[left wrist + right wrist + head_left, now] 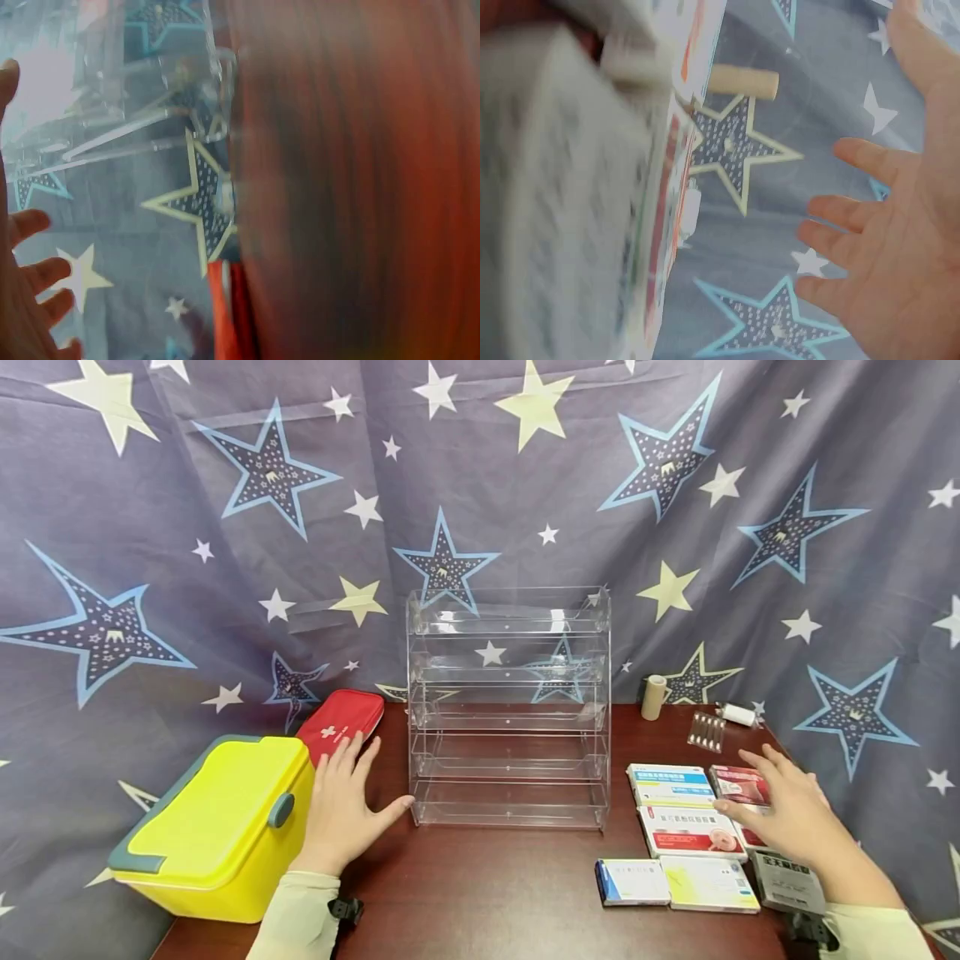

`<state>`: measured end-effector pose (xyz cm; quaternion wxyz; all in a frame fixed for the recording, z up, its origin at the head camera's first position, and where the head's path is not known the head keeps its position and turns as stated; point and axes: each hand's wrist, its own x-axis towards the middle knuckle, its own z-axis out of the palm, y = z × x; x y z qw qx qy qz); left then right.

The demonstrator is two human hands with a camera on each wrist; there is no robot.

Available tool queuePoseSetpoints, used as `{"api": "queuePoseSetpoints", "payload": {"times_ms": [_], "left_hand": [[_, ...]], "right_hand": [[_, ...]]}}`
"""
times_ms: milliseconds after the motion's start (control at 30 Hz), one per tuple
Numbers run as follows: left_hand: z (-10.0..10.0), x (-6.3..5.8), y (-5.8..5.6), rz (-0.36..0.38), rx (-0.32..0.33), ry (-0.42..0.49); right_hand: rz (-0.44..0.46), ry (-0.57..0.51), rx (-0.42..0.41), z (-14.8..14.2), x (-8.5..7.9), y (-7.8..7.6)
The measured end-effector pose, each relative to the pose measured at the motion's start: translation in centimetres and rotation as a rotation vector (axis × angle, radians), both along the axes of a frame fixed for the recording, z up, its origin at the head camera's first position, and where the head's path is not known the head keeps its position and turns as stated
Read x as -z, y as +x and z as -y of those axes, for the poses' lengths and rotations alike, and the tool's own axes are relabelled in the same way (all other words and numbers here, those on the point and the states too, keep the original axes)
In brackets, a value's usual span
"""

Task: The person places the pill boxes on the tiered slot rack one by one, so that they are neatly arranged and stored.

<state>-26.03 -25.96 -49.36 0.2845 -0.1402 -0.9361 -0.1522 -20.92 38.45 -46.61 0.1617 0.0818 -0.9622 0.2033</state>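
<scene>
My left hand is raised with spread fingers and holds nothing. It is between a yellow lidded box and a clear tiered display rack, its thumb near the rack's lower left side. My right hand, also empty with fingers apart, hovers over several medicine boxes at the right. Among these are a blue-and-white box, a red-and-white box, a yellow-and-white box, a small blue-cornered box and a grey box. Part of a red box is hidden behind the right hand.
A red first-aid pouch lies behind the yellow box. At the back right stand a tan roll, a capsule blister pack and a white roll. A star-patterned curtain hangs behind the brown table.
</scene>
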Motion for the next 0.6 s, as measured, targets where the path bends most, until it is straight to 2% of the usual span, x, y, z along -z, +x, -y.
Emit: {"api": "queuePoseSetpoints", "payload": {"times_ms": [67,200,367,467,600], "left_hand": [[-0.3,0.4,0.1,0.065,0.031,0.050],[-0.8,1.7,0.2,0.206,0.117,0.166],[-1.2,3.4,0.1,0.309,0.262,0.332],[-1.5,4.4,0.1,0.375,0.316,0.447],[-2.0,5.6,0.1,0.441,0.329,0.528]], "right_hand": [[0.036,-0.001,-0.014,-1.3,0.0,-0.4],[0.162,-0.005,-0.021,-4.2,0.0,-1.6],[0.321,-0.033,-0.006,-7.8,0.3,-3.3],[0.360,-0.055,0.011,-9.7,0.9,-4.3],[0.370,-0.067,0.013,-11.3,1.7,-5.6]]}}
